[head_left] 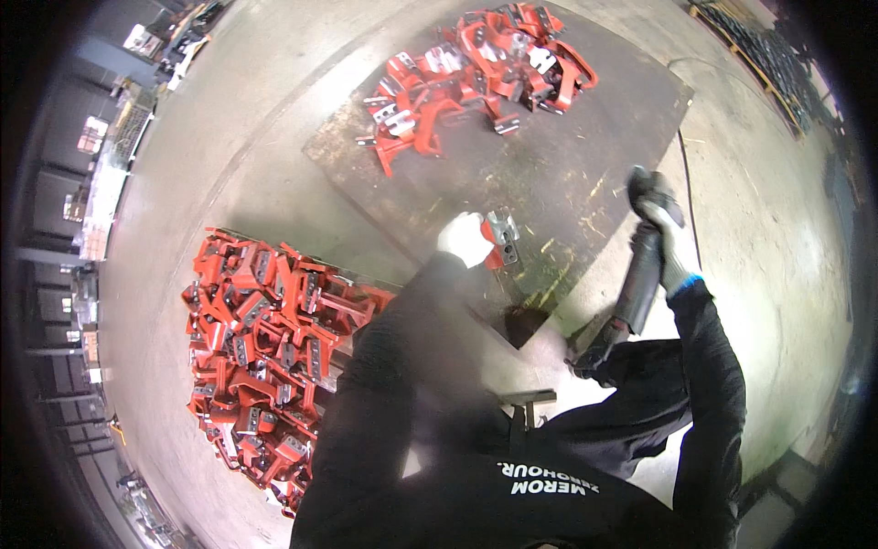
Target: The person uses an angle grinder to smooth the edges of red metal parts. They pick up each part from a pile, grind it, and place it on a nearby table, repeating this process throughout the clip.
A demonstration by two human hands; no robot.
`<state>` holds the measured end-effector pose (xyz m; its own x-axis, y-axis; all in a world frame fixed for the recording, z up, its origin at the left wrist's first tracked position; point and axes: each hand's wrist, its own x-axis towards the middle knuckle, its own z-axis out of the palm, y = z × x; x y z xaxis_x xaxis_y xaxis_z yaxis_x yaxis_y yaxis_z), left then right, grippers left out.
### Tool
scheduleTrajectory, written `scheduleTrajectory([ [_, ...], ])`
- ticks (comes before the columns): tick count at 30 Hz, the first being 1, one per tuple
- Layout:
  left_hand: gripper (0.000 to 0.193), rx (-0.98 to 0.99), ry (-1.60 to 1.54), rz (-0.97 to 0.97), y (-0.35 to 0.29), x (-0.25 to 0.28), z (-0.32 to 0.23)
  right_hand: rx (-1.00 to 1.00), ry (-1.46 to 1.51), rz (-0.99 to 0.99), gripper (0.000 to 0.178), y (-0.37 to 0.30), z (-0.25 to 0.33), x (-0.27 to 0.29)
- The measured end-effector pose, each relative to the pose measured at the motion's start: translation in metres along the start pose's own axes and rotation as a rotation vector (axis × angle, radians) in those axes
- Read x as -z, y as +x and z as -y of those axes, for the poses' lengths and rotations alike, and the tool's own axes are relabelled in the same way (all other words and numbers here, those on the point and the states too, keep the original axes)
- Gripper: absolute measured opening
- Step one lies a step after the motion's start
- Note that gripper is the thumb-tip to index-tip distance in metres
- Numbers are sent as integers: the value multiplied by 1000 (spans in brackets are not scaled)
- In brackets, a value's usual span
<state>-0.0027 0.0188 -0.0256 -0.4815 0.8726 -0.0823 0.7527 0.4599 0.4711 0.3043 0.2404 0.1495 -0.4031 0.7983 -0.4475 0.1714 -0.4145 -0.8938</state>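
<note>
In a white glove, my left hand (465,239) is closed around a red metal bracket (495,249) with a bare silver block at its end. It holds the bracket over the near part of a dark, worn metal plate (576,174). My right hand (674,249), also gloved, grips a long black power tool (642,274) that resembles an angle grinder. The tool stands out to the right of the plate, its thick head pointing away from me. Its working end is too blurred to make out, and it does not touch the bracket.
A pile of similar red brackets (485,69) covers the plate's far side. At my left, a large heap of them (265,357) fills a low container. A thin cable (688,188) crosses the concrete floor (759,247) on the right. A pallet of dark bars (754,64) lies far right.
</note>
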Motion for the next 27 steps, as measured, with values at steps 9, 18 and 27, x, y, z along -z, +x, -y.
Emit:
scheduleTrajectory([
  [9,25,201,447,-562,100,190,-38,287,155,5,47,-27,10,16],
  [18,56,227,-148,-791,-81,176,-45,229,134,147,40,-13,4,33],
  [27,43,1185,-586,-898,-415,-10,149,227,109,106,39,-5,-7,26],
])
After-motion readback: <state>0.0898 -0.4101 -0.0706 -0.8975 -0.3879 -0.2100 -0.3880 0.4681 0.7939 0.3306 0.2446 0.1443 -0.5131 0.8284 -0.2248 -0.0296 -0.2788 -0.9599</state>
